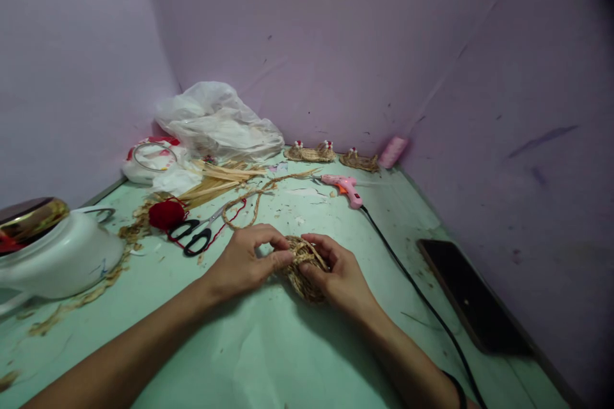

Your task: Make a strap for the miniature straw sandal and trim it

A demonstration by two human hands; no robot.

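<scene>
Grips a braided straw piece (304, 285) with left hand (247, 260) and right hand (344, 276), in front of the glue gun (341, 184).

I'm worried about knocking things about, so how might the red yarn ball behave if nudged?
The red yarn ball would probably roll easily, since it looks rounded. It is likely light and slightly squashy, being wound yarn. Its loose strand runs by the scissors, so it could snag there.

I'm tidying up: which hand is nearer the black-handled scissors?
Left: the left hand is just right of the scissors; the right hand is farther right, beyond it.
</scene>
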